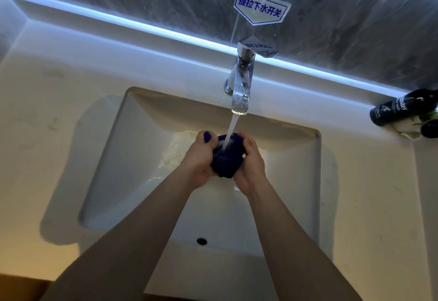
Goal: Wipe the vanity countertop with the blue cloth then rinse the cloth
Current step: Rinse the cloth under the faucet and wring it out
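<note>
The blue cloth [225,158] is bunched into a wet ball over the middle of the white sink basin [123,158]. My left hand [200,158] grips its left side and my right hand [252,163] grips its right side. A stream of water [231,132] falls from the chrome faucet [241,80] straight onto the top of the cloth. A bit of blue cloth pokes out above my left thumb. The pale vanity countertop [47,101] surrounds the basin.
A dark bottle [400,108] lies at the right back of the counter beside small dark and white items [424,130]. A blue-lettered sign [260,8] sticks to the mirror above the faucet. An overflow hole [201,241] shows in the near basin wall.
</note>
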